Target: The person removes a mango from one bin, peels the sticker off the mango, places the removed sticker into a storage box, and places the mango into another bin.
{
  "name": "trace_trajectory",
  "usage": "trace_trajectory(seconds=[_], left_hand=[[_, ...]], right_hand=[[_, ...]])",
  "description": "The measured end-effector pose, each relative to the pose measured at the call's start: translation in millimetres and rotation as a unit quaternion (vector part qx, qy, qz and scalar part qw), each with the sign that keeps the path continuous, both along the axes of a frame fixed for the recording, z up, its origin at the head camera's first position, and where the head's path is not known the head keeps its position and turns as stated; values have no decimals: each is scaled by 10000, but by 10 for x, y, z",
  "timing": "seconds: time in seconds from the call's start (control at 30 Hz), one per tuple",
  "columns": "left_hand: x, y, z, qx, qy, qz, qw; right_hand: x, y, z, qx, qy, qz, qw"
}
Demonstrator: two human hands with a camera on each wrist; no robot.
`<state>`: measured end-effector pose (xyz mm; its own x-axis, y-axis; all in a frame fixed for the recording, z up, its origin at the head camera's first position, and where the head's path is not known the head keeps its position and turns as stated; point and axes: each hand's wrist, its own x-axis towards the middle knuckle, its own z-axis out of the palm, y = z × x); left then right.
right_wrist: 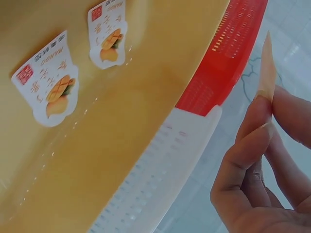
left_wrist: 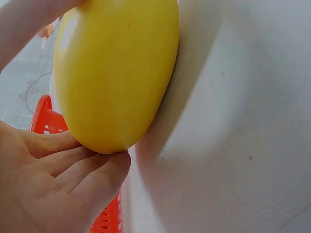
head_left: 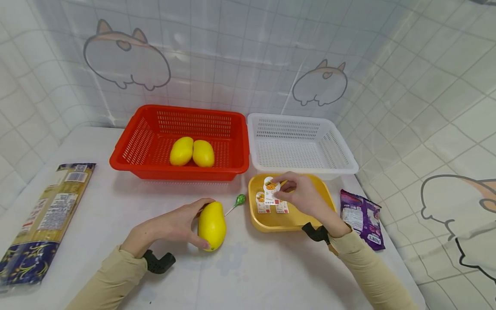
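My left hand (head_left: 182, 224) grips a yellow mango (head_left: 212, 225) that lies on the white table; in the left wrist view the fingers (left_wrist: 73, 165) curl under the mango (left_wrist: 116, 73). My right hand (head_left: 300, 193) hovers over a yellow tray (head_left: 310, 217) and pinches a mango sticker (head_left: 271, 186) between thumb and fingers. The right wrist view shows the sticker (right_wrist: 267, 68) edge-on in the fingertips (right_wrist: 252, 131). Two more mango stickers (right_wrist: 46, 80) lie on the tray floor (right_wrist: 121, 121).
A red basket (head_left: 128, 159) at the back holds two yellow mangoes (head_left: 192, 152). A white basket (head_left: 337, 155) stands beside it. A green lollipop (head_left: 239, 200) lies between mango and tray. A purple packet (head_left: 364, 217) lies right, a long noodle packet (head_left: 46, 215) far left.
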<state>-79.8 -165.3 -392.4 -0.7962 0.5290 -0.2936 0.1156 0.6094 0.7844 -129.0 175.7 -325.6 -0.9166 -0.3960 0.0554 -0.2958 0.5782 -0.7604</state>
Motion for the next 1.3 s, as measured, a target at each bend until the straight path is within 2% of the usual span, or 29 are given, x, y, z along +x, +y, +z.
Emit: trace_trajectory(seconds=[0.2,0.5,0.77,1.07,1.3], left_hand=[[-4,0,0,9,6,-8,10000],[0,8,12,-21,-56,62,10000],[-5,14,10,-76,-66,81,9999],[-3,15,18,-122,-74,81,9999],[-1,14,17,-87,-58,67,9999]], right_hand=[[-27,67,-6,15,31,89,10000],[-68,154,30,294,-203,-9,9994],[-152,230,56,460,-161,119,9987],[-240,306,62,725,-698,9,9949],[-331,407,4,899,-805,152,9926]])
